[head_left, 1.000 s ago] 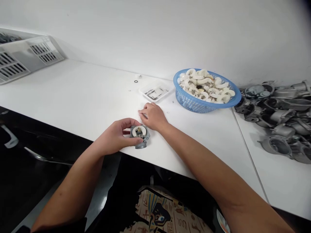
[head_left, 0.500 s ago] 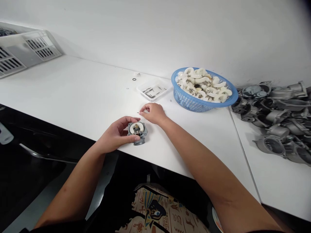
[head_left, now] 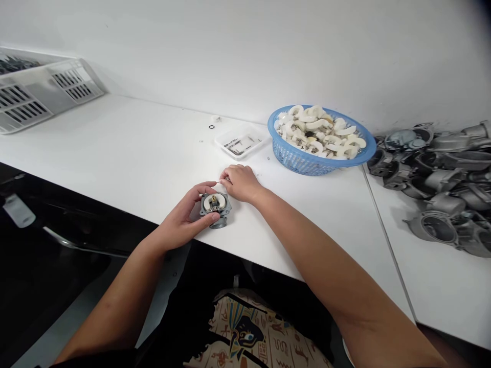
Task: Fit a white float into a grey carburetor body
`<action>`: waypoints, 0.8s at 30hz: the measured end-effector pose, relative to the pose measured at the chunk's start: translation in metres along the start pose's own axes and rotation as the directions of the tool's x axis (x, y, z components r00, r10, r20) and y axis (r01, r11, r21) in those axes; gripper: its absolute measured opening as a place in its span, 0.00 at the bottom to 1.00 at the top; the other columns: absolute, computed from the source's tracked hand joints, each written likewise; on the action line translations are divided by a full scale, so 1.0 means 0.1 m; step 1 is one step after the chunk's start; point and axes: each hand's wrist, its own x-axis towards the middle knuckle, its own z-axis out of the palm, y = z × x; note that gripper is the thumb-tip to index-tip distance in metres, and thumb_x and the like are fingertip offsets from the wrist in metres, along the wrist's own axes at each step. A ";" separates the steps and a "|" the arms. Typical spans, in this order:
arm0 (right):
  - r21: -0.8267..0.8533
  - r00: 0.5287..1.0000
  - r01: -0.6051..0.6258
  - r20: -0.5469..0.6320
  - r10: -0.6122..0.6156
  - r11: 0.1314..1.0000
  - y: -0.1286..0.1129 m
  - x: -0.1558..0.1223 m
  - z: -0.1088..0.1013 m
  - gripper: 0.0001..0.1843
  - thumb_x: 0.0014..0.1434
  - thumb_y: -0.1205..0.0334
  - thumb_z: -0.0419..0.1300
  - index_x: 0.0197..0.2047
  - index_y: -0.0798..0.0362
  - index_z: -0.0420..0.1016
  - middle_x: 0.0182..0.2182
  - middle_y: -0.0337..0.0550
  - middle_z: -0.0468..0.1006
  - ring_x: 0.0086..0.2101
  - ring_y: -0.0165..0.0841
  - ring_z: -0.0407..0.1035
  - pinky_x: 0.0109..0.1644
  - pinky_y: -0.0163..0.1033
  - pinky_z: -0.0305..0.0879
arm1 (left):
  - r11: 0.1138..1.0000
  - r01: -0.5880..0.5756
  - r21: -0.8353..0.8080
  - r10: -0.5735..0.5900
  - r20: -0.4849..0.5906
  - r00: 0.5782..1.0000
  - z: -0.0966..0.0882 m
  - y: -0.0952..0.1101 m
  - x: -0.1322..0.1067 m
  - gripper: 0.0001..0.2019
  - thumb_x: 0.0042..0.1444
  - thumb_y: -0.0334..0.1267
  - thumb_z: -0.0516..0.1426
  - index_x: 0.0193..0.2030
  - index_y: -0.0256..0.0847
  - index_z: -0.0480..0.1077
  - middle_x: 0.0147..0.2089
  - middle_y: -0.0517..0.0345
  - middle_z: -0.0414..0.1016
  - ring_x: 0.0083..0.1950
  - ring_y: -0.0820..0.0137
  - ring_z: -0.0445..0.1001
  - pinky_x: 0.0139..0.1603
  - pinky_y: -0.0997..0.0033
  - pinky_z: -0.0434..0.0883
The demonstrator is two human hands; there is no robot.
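Two hands work at the worktop [head_left: 115,153] edge – the left hand [head_left: 180,220] grips a small carburetor [head_left: 215,207], while the right hand [head_left: 240,183] pinches a thin pin [head_left: 223,181] just beside it.

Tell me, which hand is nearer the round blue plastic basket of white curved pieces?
Right hand. It pinches a thin pin in front of the blue basket and to its left; the left hand, gripping a grey metal casting, lies farther off.

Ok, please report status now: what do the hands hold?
Left hand holds grey metal carburetor with white float. Right hand pinches thin metal pin. Blue plastic basket beyond.
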 end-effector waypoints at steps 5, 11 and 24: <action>-0.036 0.998 0.061 -0.024 -0.062 0.997 0.03 -0.14 0.00 0.08 0.68 0.67 0.55 0.44 0.55 0.75 0.48 0.49 0.76 0.50 0.43 0.65 0.56 0.47 0.56 | 0.981 -0.037 0.191 0.050 -0.063 0.997 0.00 0.04 0.00 0.21 0.63 0.44 0.59 0.60 0.45 0.62 0.71 0.46 0.58 0.71 0.56 0.59 0.72 0.56 0.57; -0.004 0.993 0.108 -0.035 -0.108 0.994 0.05 -0.17 -0.10 0.07 0.68 0.68 0.54 0.41 0.54 0.74 0.43 0.45 0.78 0.44 0.38 0.68 0.49 0.41 0.59 | 0.978 -0.036 0.205 0.059 -0.107 0.993 -0.10 -0.05 0.22 0.22 0.61 0.47 0.61 0.59 0.43 0.64 0.68 0.45 0.63 0.68 0.56 0.64 0.69 0.54 0.59; 0.016 0.990 0.082 -0.119 -0.079 0.997 0.09 -0.17 -0.05 0.08 0.67 0.69 0.51 0.44 0.51 0.71 0.37 0.43 0.78 0.36 0.36 0.69 0.36 0.38 0.55 | 1.000 -0.007 0.003 0.008 -0.255 0.967 -0.17 -0.19 0.31 0.21 0.57 0.44 0.65 0.55 0.43 0.69 0.66 0.48 0.66 0.62 0.60 0.69 0.62 0.62 0.67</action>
